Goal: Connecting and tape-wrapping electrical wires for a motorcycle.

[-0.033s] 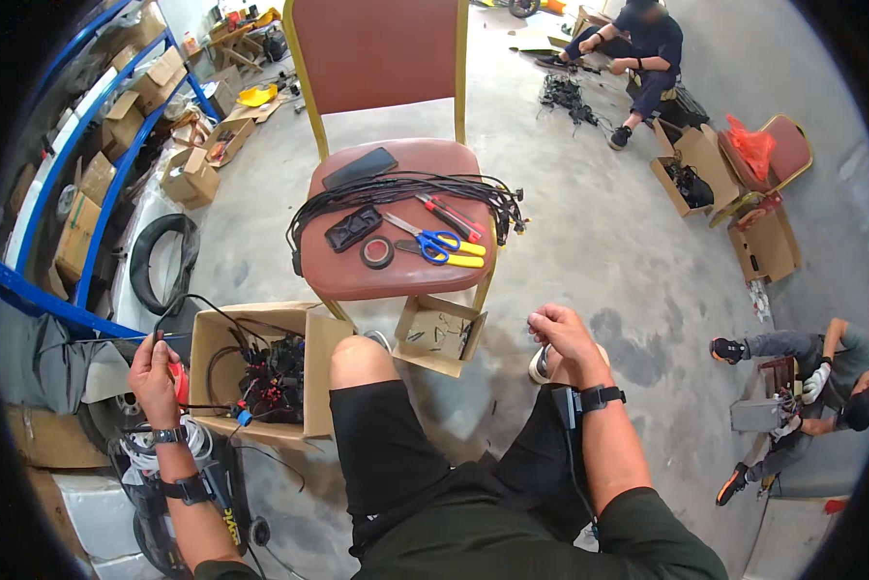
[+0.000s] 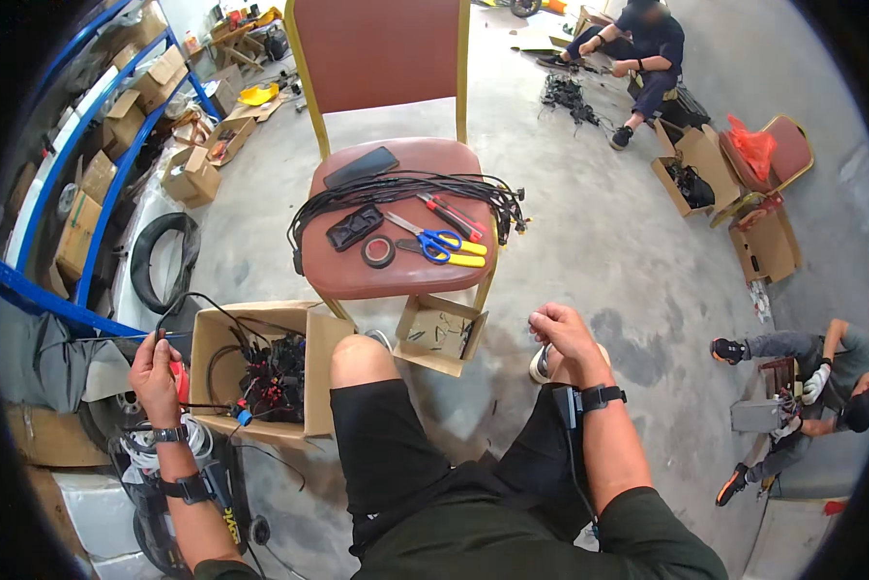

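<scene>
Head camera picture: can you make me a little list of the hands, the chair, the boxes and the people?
Left hand: holding a black cable
Right hand: fingers curled, nothing clearly seen in it
On chair: cable bundle, blue-handled scissors, tape roll, red cutter
Big box: tangled dark cables, red bits
Small box: little loose bits, too tiny to name
Other people: person at top right, person at far right

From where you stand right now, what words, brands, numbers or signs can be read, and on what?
Black equipment, lower left: sideways yellow lettering, which I won't copy.
Left wristwatch: any marking is too small to read.
Black cable in the left grip, open cardboard box: nothing legible.
</scene>
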Action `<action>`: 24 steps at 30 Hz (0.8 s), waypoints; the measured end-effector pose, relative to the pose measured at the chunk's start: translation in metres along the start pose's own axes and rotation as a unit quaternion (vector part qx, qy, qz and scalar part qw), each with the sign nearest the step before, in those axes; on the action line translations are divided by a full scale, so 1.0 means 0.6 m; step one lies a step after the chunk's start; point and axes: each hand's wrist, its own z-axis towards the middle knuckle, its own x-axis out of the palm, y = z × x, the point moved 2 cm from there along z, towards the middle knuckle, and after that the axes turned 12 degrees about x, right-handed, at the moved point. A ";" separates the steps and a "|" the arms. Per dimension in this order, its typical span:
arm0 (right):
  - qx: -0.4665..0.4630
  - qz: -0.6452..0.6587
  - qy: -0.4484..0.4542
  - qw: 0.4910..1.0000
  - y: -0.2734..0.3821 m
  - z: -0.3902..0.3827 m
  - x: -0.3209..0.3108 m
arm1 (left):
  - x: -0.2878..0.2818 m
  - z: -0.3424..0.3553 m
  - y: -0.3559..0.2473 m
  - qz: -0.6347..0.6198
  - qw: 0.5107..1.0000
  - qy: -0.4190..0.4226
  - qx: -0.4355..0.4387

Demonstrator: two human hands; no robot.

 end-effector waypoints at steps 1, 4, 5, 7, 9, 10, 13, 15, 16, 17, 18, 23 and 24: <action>-0.006 -0.004 -0.002 1.000 -0.003 0.004 0.000 | 0.000 0.002 -0.001 0.003 1.000 0.000 -0.003; 0.002 -0.004 0.001 1.000 -0.001 0.002 0.002 | -0.004 0.001 -0.010 0.020 0.999 0.021 0.039; 0.002 -0.005 0.005 1.000 -0.001 0.003 0.003 | -0.006 0.002 -0.012 0.023 0.999 0.019 0.038; 0.001 -0.006 0.005 1.000 -0.001 0.004 0.004 | -0.010 0.001 -0.018 -0.008 0.997 0.024 0.069; 0.002 -0.009 0.004 1.000 0.000 0.006 0.005 | -0.013 -0.002 -0.032 -0.026 0.999 0.019 0.035; 0.004 -0.006 0.006 1.000 0.000 0.006 0.005 | -0.013 -0.001 -0.036 -0.014 0.999 0.010 0.046; 0.004 -0.010 0.008 1.000 0.005 0.006 0.007 | -0.015 0.006 -0.055 0.026 0.998 -0.008 0.060; 0.002 -0.018 0.006 1.000 0.009 0.003 0.008 | -0.015 0.012 -0.056 0.052 0.997 -0.016 0.063; 0.004 -0.015 0.003 1.000 0.010 0.002 0.008 | -0.015 0.016 -0.051 0.045 0.995 -0.023 0.086; 0.006 -0.012 0.002 1.000 0.010 0.001 0.009 | -0.016 0.019 -0.049 0.040 0.993 -0.031 0.109; 0.006 -0.011 0.003 1.000 0.009 0.000 0.010 | -0.014 0.021 -0.047 0.040 0.993 -0.031 0.109; 0.001 -0.004 -0.005 1.000 0.004 -0.004 0.002 | -0.005 0.020 -0.043 0.029 0.995 0.003 0.093; 0.002 -0.004 -0.005 1.000 0.003 -0.004 0.002 | -0.005 0.019 -0.044 0.029 0.995 0.004 0.093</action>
